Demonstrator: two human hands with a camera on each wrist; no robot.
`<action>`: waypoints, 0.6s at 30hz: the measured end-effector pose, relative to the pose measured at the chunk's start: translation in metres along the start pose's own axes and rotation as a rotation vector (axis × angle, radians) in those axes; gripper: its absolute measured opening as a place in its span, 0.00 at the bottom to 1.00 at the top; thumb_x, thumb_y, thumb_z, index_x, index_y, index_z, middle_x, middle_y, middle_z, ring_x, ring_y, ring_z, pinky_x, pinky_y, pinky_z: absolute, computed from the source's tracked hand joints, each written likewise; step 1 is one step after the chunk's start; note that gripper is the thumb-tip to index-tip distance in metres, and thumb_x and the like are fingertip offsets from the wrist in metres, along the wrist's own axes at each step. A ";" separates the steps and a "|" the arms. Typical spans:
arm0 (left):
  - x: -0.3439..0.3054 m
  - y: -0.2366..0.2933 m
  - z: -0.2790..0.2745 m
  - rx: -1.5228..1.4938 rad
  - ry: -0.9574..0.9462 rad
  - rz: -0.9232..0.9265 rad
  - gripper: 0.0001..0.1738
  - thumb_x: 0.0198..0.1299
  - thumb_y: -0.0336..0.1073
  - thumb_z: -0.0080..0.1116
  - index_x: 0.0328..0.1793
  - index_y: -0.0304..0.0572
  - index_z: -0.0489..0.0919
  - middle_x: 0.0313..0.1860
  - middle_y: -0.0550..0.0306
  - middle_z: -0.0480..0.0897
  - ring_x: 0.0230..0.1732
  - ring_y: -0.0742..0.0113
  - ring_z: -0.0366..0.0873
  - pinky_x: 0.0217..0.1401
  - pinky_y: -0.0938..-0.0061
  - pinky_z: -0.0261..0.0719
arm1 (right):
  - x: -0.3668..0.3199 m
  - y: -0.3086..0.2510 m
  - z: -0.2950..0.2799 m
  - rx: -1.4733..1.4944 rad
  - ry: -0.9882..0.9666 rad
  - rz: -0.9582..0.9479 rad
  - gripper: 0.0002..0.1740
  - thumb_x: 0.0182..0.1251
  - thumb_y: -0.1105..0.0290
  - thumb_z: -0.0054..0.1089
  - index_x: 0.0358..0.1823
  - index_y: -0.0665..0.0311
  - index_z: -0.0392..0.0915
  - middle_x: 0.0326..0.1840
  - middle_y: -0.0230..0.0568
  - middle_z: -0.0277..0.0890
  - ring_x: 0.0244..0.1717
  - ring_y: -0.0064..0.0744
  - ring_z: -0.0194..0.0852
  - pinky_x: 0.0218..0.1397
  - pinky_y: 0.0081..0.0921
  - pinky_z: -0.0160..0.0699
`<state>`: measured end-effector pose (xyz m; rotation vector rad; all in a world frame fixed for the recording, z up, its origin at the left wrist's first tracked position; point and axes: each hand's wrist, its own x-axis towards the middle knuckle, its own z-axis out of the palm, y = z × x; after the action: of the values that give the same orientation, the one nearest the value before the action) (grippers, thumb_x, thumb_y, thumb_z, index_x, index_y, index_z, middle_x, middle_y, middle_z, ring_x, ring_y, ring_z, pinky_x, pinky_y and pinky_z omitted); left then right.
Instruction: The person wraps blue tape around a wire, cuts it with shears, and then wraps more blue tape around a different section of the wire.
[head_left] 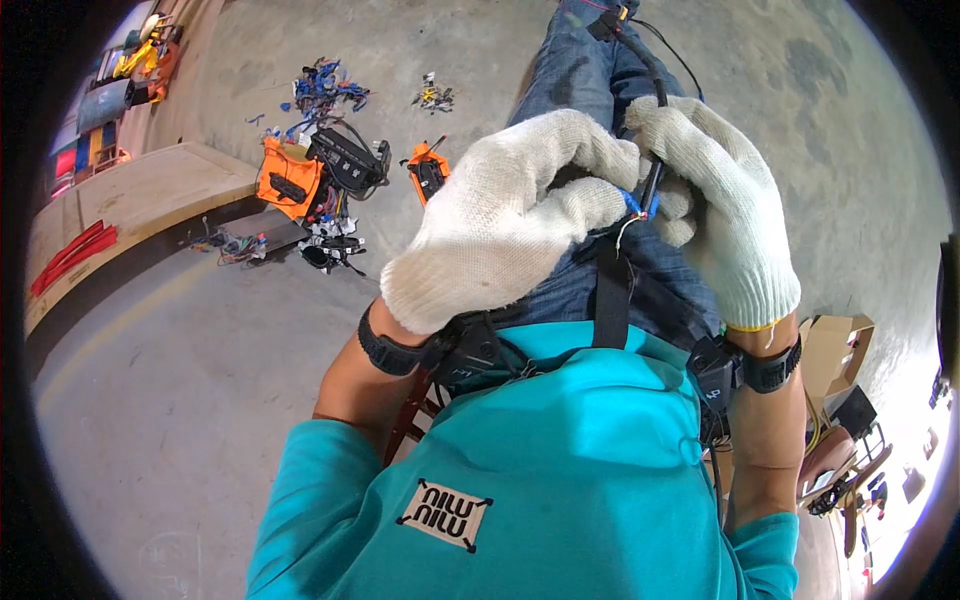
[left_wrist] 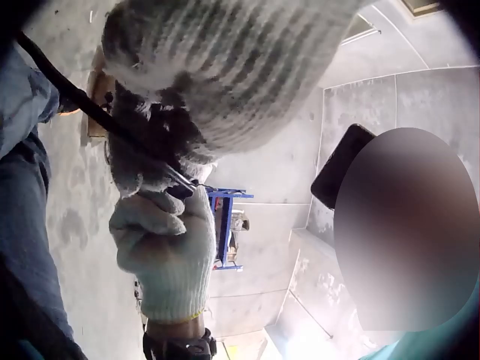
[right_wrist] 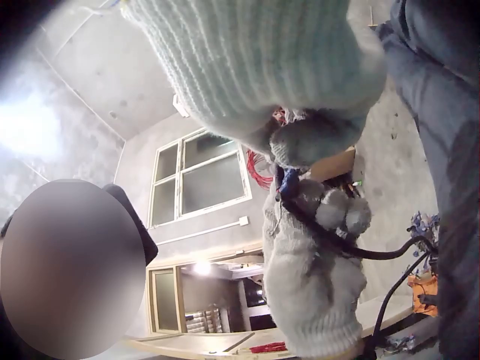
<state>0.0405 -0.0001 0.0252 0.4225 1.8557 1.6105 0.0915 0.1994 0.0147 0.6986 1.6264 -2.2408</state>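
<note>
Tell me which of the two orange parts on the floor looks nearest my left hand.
The smaller one: in the head view it shows right beside your left hand, while the larger orange part lies farther left, nearer the wooden table.

Red strips (head_left: 75, 257) lie on a wooden bench (head_left: 150, 190).
</note>
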 end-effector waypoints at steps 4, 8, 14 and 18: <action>0.000 -0.003 0.002 0.015 -0.006 0.029 0.08 0.68 0.22 0.64 0.52 0.33 0.85 0.49 0.54 0.89 0.51 0.69 0.86 0.60 0.73 0.84 | 0.000 0.003 0.000 0.028 -0.017 -0.027 0.22 0.80 0.58 0.64 0.61 0.69 0.82 0.36 0.27 0.77 0.23 0.11 0.63 0.21 0.15 0.59; 0.000 0.001 0.000 0.118 0.028 0.039 0.08 0.69 0.22 0.63 0.52 0.33 0.85 0.48 0.54 0.89 0.49 0.70 0.86 0.57 0.73 0.84 | -0.001 0.002 0.004 -0.014 0.006 -0.038 0.19 0.78 0.53 0.67 0.44 0.64 0.82 0.24 0.28 0.73 0.19 0.16 0.68 0.22 0.17 0.65; -0.001 0.000 0.001 -0.231 -0.013 -0.074 0.10 0.71 0.20 0.60 0.54 0.30 0.85 0.47 0.51 0.90 0.46 0.68 0.88 0.53 0.73 0.89 | -0.003 -0.002 0.003 0.054 -0.001 0.018 0.18 0.79 0.55 0.66 0.45 0.66 0.82 0.25 0.28 0.74 0.19 0.17 0.69 0.21 0.18 0.65; 0.001 -0.004 -0.001 -0.166 -0.015 0.005 0.10 0.71 0.20 0.59 0.54 0.30 0.85 0.46 0.53 0.90 0.47 0.70 0.88 0.51 0.74 0.88 | -0.001 0.003 0.004 0.127 -0.024 0.057 0.17 0.79 0.57 0.66 0.49 0.66 0.82 0.25 0.28 0.75 0.19 0.17 0.69 0.20 0.18 0.65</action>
<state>0.0399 -0.0009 0.0214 0.3651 1.6944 1.7439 0.0926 0.1948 0.0135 0.7370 1.4449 -2.3172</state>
